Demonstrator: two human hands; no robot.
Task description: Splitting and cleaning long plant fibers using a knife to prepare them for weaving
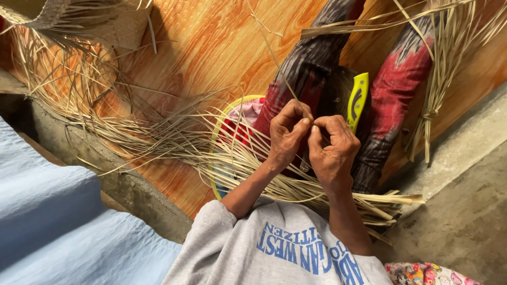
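Because the thin palm strip [274, 58] is running far up from my lap, I am pinching it closed between my left hand [287, 134] and right hand [332, 150], keeping the yellow-handled knife [358, 100] just right.

Both hands, left hand [287, 138] and right hand [331, 149], are met over the lap, a thin strip [274, 55] pinched between them. A knife [357, 100] is laid between the legs, loose strips [158, 132] spread leftward on the floor [211, 37].

pale dry leaf strip [275, 58]; thin, taut; slanting up over lap
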